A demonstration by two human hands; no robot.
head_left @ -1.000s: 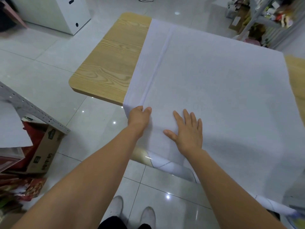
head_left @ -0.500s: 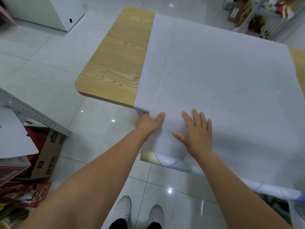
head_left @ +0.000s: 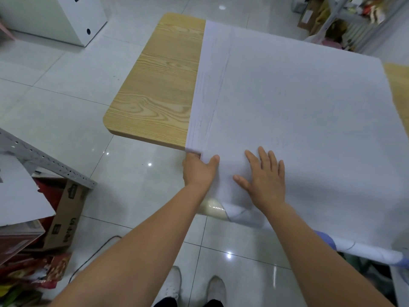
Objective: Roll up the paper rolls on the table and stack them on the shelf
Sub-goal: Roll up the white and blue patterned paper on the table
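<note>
While the wooden table (head_left: 155,85) fills the middle of the room, nearly all of its top lies under a wide white paper sheet (head_left: 309,103), with only a bare strip of wood showing at the table's left end. The sheet spills over the table's near edge, where its end is curled into a rolled part (head_left: 243,216) hanging just off that edge. Beyond the table's far right corner stands a metal shelf (head_left: 345,16) crowded with goods. Off its far left corner is a white cabinet (head_left: 66,16), and on the floor to its near left a cardboard box (head_left: 66,218). At the table's near edge the right hand (head_left: 265,180) lies flat on the sheet, fingers straight and spread. Just left of it, the left hand (head_left: 198,171) grasps the sheet's left margin, thumb on top, the other fingers hidden beneath the paper.
</note>
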